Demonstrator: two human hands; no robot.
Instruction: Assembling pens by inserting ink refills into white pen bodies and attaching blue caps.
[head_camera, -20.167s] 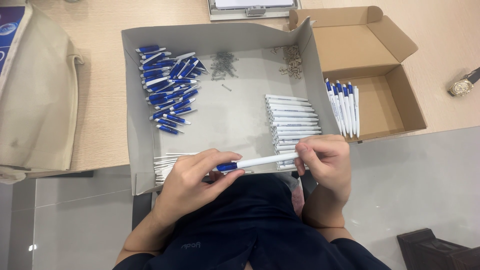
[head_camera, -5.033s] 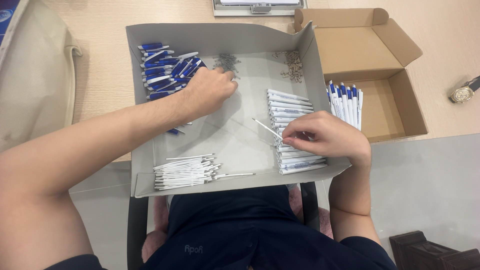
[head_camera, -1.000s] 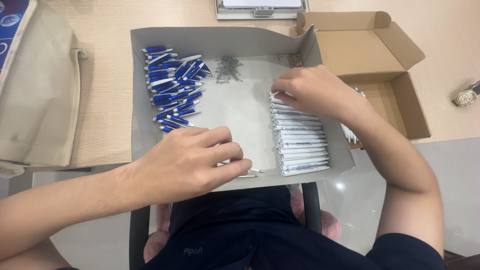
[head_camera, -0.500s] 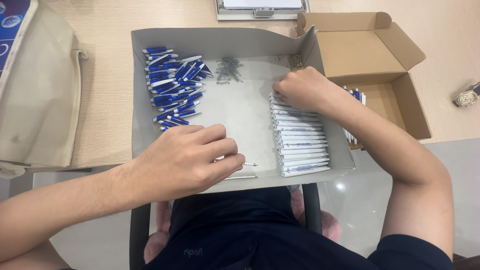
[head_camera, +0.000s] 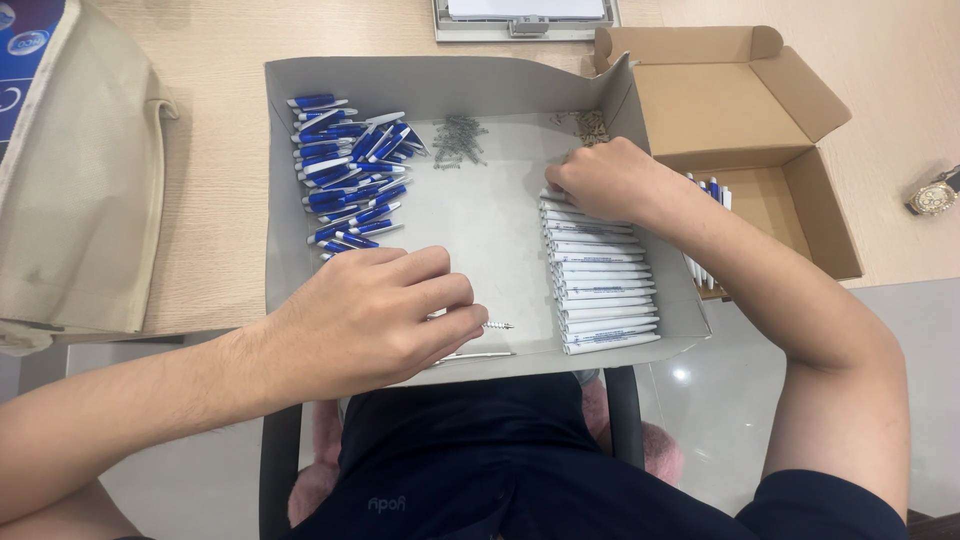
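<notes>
Refills (head_camera: 470, 330) sit pinched in my left hand (head_camera: 370, 320) while my right hand (head_camera: 600, 180) closes on a white barrel (head_camera: 600, 262); best keep both grips light.

Boxes and a bag on the wooden desk

The grey box lid (head_camera: 300, 75) sits open in the middle, flat and wide with low walls. Just to its right, touching its corner, stands a brown cardboard box (head_camera: 740, 110) with its flaps open. To the left of the grey lid lies a cream cloth bag (head_camera: 75, 190), and past it, in the far left corner, a blue package with white marks (head_camera: 25, 35) peeks out. Above the grey lid is a grey-edged white tray-like thing (head_camera: 525, 15), partly cut off.
</notes>
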